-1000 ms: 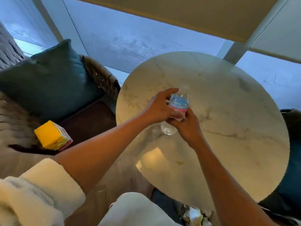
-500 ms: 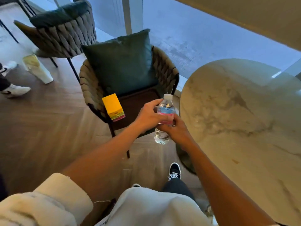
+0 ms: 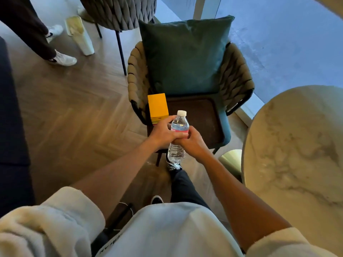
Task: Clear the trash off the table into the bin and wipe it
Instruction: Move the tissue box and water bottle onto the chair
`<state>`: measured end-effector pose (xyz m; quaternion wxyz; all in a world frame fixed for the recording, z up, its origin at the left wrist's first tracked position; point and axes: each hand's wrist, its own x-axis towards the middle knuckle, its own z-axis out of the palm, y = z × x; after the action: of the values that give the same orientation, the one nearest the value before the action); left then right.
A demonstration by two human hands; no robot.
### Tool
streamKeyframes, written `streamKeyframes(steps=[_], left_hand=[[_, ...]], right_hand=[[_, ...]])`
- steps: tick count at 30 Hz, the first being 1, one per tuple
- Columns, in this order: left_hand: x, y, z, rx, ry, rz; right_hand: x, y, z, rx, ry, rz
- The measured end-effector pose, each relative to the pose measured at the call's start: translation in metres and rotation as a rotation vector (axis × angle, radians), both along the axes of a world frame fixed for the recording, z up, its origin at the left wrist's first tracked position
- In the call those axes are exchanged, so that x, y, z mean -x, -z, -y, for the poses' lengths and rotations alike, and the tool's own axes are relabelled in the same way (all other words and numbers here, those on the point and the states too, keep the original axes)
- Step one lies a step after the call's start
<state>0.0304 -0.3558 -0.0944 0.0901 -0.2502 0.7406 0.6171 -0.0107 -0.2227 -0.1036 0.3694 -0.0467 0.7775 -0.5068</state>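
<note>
The part of the marble tabletop [image 3: 297, 164] that shows at the right edge of the view carries no trash, so the clearing looks well advanced, though much of its surface lies outside the frame and I cannot vouch for the rest. One piece of trash is in hand: a clear plastic water bottle [image 3: 177, 138] with a white cap and a pink label, held upright in the air over the floor, just in front of the woven chair [image 3: 232, 86] and well clear of the tabletop's edge.

Both hands hold it. The left hand [image 3: 163, 135] wraps the bottle's middle from the left, fingers curled across the label; the right hand [image 3: 193, 143] grips it from the right at about the same height, its fingers meeting those of the left. So each grip is clamped on the bottle, around its waist, with the cap and shoulder standing above the hands and the ribbed base hanging below them.

A pale bin [image 3: 81, 36] stands on the floor far to the left, beside another person's feet, well apart from the bottle; it may be the target. By my judgement, dropping the bottle in remains to be done, and then the wiping. No cloth is visible. A yellow box [image 3: 157, 106] rests on the chair seat, just behind the left hand.
</note>
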Motion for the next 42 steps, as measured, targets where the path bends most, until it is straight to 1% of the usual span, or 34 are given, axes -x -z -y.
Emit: streamKeyframes(steps=[4,5,7,9,11,13,17,20,28,34,42], left_hand=[[0.028,0.020,0.028,-0.072,-0.042,0.133],[0.036,0.026,0.037,-0.057,-0.062,0.172],[0.051,0.042,0.055,0.050,-0.049,0.266],[0.063,0.057,0.072,0.216,0.029,0.360],[0.073,0.073,0.087,0.380,0.152,0.427],[0.082,0.086,0.099,0.491,0.284,0.477],[0.099,0.100,0.111,0.606,0.515,0.538],[0.101,0.110,0.112,0.603,0.592,0.603],[0.093,0.119,0.104,0.642,0.570,0.586],[0.091,0.120,0.104,0.653,0.561,0.577],[0.084,0.124,0.103,0.669,0.555,0.553]], right_hand=[[0.038,0.021,0.019,-0.029,-0.058,0.087],[0.049,0.028,0.023,-0.052,-0.062,0.096],[0.071,0.043,0.030,-0.110,-0.060,0.103],[0.096,0.058,0.035,-0.158,-0.051,0.108],[0.118,0.072,0.040,-0.197,-0.061,0.107],[0.139,0.086,0.047,-0.239,-0.086,0.084],[0.176,0.113,0.059,-0.313,-0.129,0.032],[0.194,0.134,0.070,-0.348,-0.153,-0.004],[0.209,0.156,0.104,-0.334,-0.152,-0.104],[0.205,0.168,0.120,-0.304,-0.237,-0.221],[0.208,0.171,0.125,-0.234,-0.263,-0.225]])
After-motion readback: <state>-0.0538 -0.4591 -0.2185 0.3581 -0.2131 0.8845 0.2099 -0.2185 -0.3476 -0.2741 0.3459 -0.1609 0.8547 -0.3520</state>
